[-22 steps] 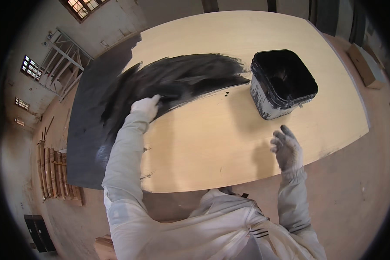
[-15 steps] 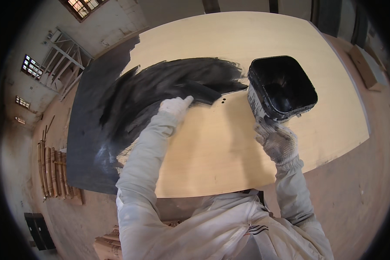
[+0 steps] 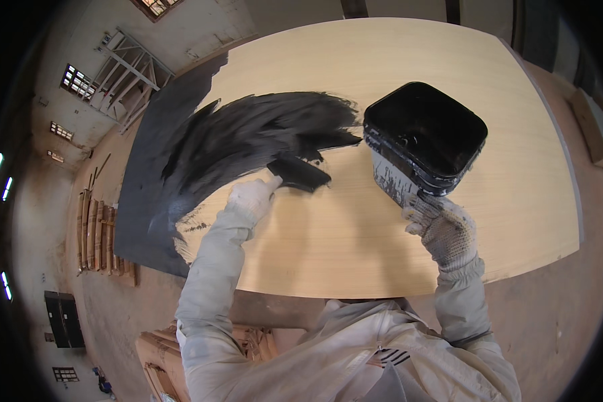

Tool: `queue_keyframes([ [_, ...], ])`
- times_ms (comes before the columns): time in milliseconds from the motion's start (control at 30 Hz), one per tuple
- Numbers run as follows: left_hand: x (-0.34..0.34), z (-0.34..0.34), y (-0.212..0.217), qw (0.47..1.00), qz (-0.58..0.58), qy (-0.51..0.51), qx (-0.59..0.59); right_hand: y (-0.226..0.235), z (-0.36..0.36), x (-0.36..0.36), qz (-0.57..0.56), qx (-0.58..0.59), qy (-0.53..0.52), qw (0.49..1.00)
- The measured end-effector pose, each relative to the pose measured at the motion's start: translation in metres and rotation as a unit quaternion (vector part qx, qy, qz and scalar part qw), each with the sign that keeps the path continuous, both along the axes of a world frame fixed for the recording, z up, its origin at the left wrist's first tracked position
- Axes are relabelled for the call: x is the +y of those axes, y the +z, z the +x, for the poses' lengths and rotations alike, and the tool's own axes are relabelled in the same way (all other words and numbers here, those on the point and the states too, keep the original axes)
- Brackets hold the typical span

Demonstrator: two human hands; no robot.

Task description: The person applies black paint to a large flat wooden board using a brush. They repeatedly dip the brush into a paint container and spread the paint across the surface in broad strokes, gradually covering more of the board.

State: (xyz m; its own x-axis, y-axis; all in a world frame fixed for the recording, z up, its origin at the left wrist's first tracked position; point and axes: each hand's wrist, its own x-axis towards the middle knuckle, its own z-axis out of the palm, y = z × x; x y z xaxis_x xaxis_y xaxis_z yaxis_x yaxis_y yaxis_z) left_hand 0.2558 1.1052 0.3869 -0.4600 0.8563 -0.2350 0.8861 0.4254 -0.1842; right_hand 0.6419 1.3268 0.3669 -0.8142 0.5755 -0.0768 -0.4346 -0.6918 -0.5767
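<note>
My left hand (image 3: 252, 199), in a whitish glove, is closed round a wide flat paintbrush (image 3: 301, 174) covered in black. The brush is at the lower edge of a wet black paint patch (image 3: 261, 127) streaked with strokes. Beneath lies a large pale wooden board (image 3: 328, 248), with a dull dark-grey coated area (image 3: 147, 181) along its left end. In my right hand (image 3: 447, 231), gloved and stained black, is the near lower side of a square paint bucket (image 3: 390, 175). Its pale wall is smeared black; the inside is black, with the paint level hard to make out. The bucket is tilted above the board.
Brown wrapped rolls (image 3: 97, 231) stand beyond the board's left end. A metal frame (image 3: 130, 77) leans near the far-left wall. Cardboard packages (image 3: 164, 362) lie on the floor near me, and a long box (image 3: 591, 127) lies at the right.
The brush has come off the dark strokes toward me and turned, its outer end now lower. My right hand has tilted the bucket more. The view has shifted slightly.
</note>
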Motion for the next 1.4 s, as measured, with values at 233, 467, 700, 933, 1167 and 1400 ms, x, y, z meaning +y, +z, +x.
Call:
queue_keyframes([
  [233,0.074,0.005,-0.002,0.984,-0.005,0.18,-0.008,-0.008,0.069,0.062,0.053,-0.006,-0.043,0.998],
  [467,0.156,0.041,-0.005,0.972,0.03,0.231,-0.028,-0.019,0.119,0.133,0.043,-0.073,-0.097,0.992],
  [700,0.208,0.118,-0.013,0.98,0.0,0.189,-0.057,-0.035,0.123,0.186,0.041,-0.089,-0.096,0.991],
  [933,0.162,0.103,0.0,0.969,-0.012,0.248,-0.018,-0.044,0.125,0.262,0.042,-0.079,-0.139,0.986],
  [1167,0.164,0.058,0.012,0.959,-0.028,0.28,0.009,-0.065,0.147,0.324,0.026,-0.081,-0.166,0.983],
  [1400,0.154,0.183,0.029,0.979,-0.11,0.166,-0.036,-0.095,0.237,0.402,-0.017,-0.077,-0.202,0.976],
])
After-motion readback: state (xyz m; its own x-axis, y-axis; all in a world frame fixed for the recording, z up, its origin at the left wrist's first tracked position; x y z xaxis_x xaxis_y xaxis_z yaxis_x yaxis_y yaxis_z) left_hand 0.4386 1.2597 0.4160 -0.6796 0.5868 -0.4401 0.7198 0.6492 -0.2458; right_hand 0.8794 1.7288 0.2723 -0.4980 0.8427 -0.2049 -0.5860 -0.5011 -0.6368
